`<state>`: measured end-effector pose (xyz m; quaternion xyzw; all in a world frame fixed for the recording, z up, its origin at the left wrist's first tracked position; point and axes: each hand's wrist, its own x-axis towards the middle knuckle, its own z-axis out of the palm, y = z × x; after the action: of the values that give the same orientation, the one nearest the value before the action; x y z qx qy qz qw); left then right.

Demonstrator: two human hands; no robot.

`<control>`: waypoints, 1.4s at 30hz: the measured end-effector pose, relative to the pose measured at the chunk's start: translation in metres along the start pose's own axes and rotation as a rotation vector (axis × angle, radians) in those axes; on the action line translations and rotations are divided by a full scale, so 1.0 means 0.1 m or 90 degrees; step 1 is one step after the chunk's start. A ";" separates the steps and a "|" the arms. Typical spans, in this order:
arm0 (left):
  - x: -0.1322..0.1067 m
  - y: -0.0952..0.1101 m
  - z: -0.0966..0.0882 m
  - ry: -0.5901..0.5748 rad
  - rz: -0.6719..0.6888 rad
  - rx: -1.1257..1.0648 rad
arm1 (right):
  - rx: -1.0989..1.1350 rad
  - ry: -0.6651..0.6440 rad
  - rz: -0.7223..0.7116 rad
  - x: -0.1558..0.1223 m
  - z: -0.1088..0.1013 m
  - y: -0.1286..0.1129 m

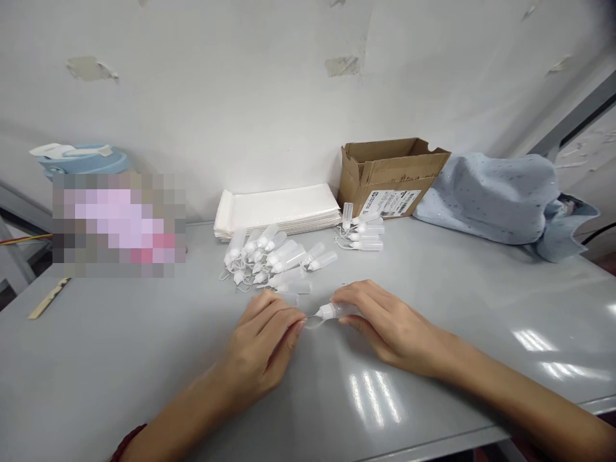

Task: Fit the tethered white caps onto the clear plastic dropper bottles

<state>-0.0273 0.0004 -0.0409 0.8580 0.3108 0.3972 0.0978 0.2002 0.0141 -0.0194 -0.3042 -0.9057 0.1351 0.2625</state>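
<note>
My right hand (380, 321) is closed around a small translucent squeeze bottle (332, 311) with a white collar. It lies sideways, and a thin metal needle tip (311, 316) points left from it. My left hand (269, 333) pinches at the end of that needle, where the bottle's thin white cap strap (315, 326) runs in between the fingertips. Whatever sits on the strap's end is hidden by the fingers. Just beyond my hands lies a loose pile of similar bottles (289, 256), several with looped straps. A smaller group of bottles (368, 245) rests to the right of the pile.
Behind the pile is a stack of white padded envelopes (283, 208). An open cardboard box (392, 179) stands against the wall beside a light blue cloth (486, 199). At left are a blue lid (84, 160), a blurred pink patch (110, 218) and a wooden strip (48, 299) on the grey table (144, 359).
</note>
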 end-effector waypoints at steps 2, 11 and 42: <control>0.00 0.00 0.00 0.003 0.003 -0.001 | -0.003 0.000 -0.002 0.00 0.00 -0.01; 0.02 0.00 0.00 0.005 -0.002 0.009 | -0.009 -0.005 -0.011 0.00 0.00 -0.01; 0.00 0.01 0.01 0.006 0.004 -0.002 | -0.009 0.013 -0.028 0.01 0.00 -0.03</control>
<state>-0.0264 -0.0004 -0.0408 0.8567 0.3081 0.4023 0.0966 0.1986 0.0123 -0.0179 -0.2875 -0.9103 0.1198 0.2727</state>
